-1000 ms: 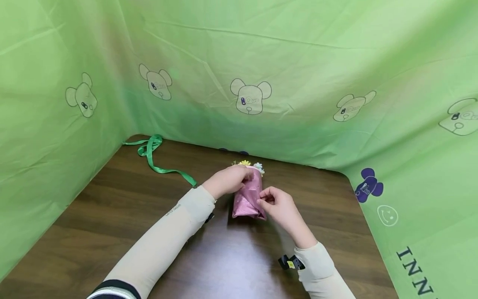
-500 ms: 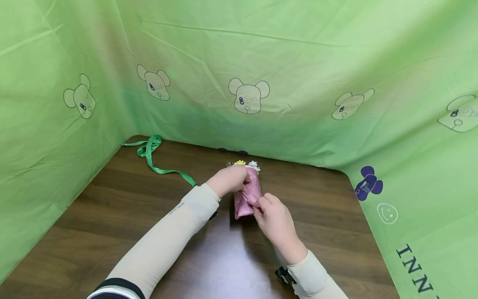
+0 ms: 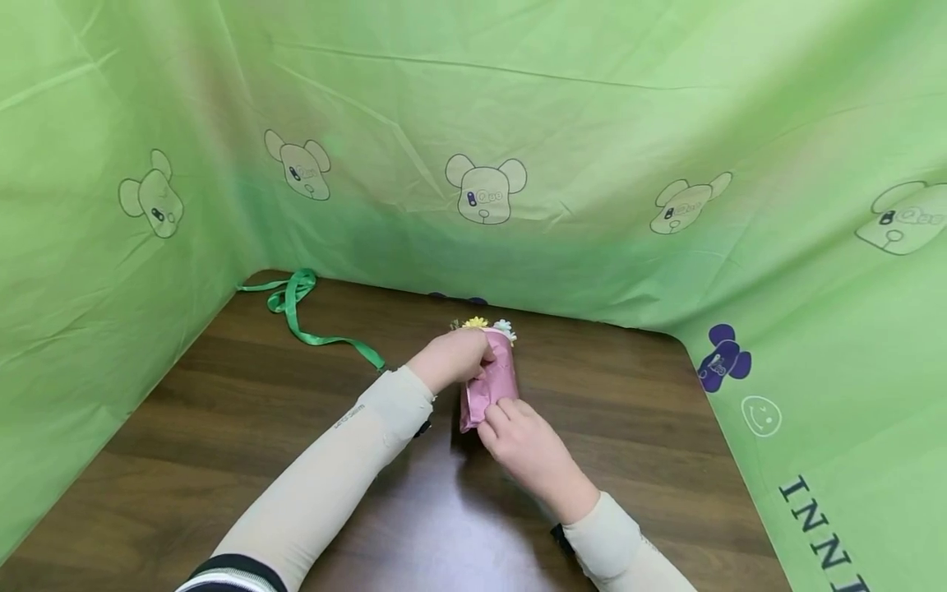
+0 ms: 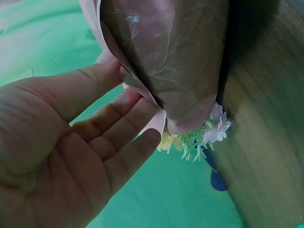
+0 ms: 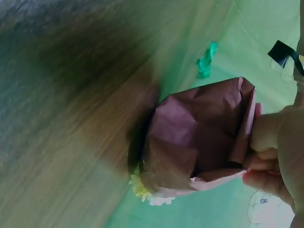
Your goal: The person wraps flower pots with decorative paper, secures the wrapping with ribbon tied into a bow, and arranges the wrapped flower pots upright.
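Observation:
A small bouquet wrapped in pink wrapping paper point(image 3: 503, 376) lies on the table, blossoms at the far end. Yellow flowers point(image 3: 476, 322) and a pale flower point(image 4: 217, 124) peek out past the paper's rim. My left hand point(image 3: 450, 358) pinches a long paper edge between thumb and fingers near the flower end, as the left wrist view point(image 4: 71, 137) shows. At the near end, my right hand point(image 3: 528, 448) pinches a folded flap. The right wrist view looks into the wrapper's open, creased near end point(image 5: 204, 137). Stems are hidden inside.
A green ribbon point(image 3: 291, 308) lies loosely curled on the wooden table point(image 3: 355, 510), its end close to the left forearm. Green printed cloth point(image 3: 385, 107) stands as walls at the back and both sides.
My right hand has moved left across the wrapper's near end, carrying the paper flap over. The left hand stays at the flower end, with only a slight shift.

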`<state>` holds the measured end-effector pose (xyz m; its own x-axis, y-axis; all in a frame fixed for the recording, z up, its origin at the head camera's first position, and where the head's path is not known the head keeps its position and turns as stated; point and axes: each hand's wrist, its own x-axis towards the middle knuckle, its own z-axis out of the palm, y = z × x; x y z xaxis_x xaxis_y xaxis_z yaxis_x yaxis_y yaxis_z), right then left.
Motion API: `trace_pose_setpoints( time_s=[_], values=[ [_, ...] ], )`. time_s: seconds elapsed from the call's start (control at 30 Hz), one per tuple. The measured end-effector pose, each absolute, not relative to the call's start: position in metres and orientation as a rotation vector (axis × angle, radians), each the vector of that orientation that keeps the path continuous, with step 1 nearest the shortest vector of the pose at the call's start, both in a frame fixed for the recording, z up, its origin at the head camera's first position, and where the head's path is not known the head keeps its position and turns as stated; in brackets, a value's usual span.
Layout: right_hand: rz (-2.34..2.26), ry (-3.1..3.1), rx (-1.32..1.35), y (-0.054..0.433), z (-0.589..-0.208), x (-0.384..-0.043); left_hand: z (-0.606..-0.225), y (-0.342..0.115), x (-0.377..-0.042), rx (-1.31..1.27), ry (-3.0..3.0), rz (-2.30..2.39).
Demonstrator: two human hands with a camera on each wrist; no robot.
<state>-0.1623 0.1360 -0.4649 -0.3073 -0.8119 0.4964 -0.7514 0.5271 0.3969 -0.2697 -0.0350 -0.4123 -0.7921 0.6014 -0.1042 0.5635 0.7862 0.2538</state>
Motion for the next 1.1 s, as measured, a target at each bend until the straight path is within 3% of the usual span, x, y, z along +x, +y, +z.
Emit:
trace_pose_setpoints(
  time_s=[0.13, 0.33, 0.6, 1.1],
  values=[
    [0.398, -2.290, 1.294, 0.142, -0.457, -0.174, -0.416, -0.039, -0.271, 0.956, 2.792, 0.329],
    [1.137, -2.466, 0.749, 0.149, -0.453, -0.215, -0.427, -0.044, -0.273, 0.984, 2.828, 0.370],
    [1.160, -2.656, 0.700, 0.154, -0.467, -0.240, -0.446, -0.054, -0.262, 0.874, 2.886, 0.720],
    [1.305, -2.683, 0.744, 0.157, -0.467, -0.214, -0.453, -0.076, -0.216, 0.883, 2.720, 0.909]
  ],
)
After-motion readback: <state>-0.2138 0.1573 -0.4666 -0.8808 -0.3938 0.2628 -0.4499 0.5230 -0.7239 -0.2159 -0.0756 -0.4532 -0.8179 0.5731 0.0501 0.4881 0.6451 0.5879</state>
